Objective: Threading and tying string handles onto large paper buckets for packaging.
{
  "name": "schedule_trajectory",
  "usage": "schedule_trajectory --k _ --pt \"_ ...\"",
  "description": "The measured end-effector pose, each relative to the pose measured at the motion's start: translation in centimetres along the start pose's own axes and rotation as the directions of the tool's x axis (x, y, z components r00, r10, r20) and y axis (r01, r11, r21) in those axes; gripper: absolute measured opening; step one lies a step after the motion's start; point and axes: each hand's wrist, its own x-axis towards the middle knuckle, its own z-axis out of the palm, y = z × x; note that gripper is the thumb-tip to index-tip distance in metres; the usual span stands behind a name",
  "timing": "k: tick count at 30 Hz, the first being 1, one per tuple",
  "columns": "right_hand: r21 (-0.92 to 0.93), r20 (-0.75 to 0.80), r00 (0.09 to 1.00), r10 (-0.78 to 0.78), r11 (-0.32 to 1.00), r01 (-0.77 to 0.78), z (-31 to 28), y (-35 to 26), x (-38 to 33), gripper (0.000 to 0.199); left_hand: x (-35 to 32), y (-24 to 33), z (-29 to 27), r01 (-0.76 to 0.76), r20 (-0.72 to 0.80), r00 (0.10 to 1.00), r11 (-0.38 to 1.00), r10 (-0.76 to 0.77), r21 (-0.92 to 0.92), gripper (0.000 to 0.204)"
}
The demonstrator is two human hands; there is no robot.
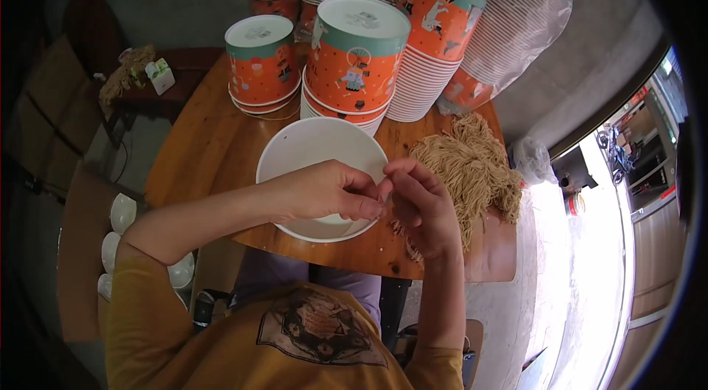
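A person's left hand (328, 189) and right hand (425, 204), fingers bunched narrow, meet over one white bucket's (295, 145) right rim; whether they grip anything cannot be told. Bare wooden table (198, 154) opens leftward, its edge nearer the body. Rightward: one twine heap (472, 172); beyond, three upturned orange-and-green buckets (355, 69), grey wall (177, 2).

Smooth bucket (317, 146) — glossy wooden table (206, 157)

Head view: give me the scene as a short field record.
left hand: fingers curled, above the white-lined round bucket, beside the right hand
right hand: fingers bent, by the bucket's right rim
grip: cannot tell whether fingertips hold anything
bucket: mouth up, at the brown wooden table's near edge
behind: stacked, upside-down orange-and-green patterned buckets
right side: tan stringy bundle on table
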Motion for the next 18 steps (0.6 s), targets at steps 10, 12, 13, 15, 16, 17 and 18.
schedule_trajectory --k 10,12,13,15,16,17,18 --pt "-0.501 -0.127 0.867 -0.482 0.786 0.364 0.9 3.3 -2.4 0.015 0.6 -0.2 0.0 -0.018 0.02 1.0 1.0 0.019 -0.024 0.021" --pt "-0.765 -0.055 0.797 -0.602 0.538 0.354 1.8 2.5 -2.8 0.013 0.6 -0.1 0.0 -0.01 -0.04 0.999 0.999 0.012 0.043 0.019" --pt "-0.764 -0.053 0.797 -0.602 0.539 0.356 2.3 2.2 -3.0 0.013 0.6 -0.1 -0.1 -0.01 -0.043 0.999 0.999 0.012 0.043 0.019" --pt "-0.844 -0.068 0.771 -0.633 0.449 0.294 3.3 2.0 -3.3 0.014 0.6 -0.1 -0.1 0.064 -0.047 0.997 0.997 -0.066 -0.044 0.017" --pt "-0.844 -0.067 0.77 -0.635 0.447 0.295 3.6 2.3 -3.4 0.014 0.6 0.0 -0.1 0.063 -0.046 0.997 0.997 -0.065 -0.043 0.017" --pt "-0.834 -0.065 0.759 -0.648 0.453 0.315 3.9 2.8 -3.6 0.013 0.6 -0.1 -0.2 0.086 -0.024 0.996 0.989 -0.089 -0.122 0.016" --pt "-0.823 -0.063 0.748 -0.66 0.458 0.336 4.2 3.3 -3.7 0.013 0.6 -0.1 -0.2 0.11 0.001 0.994 0.974 -0.112 -0.2 0.016"
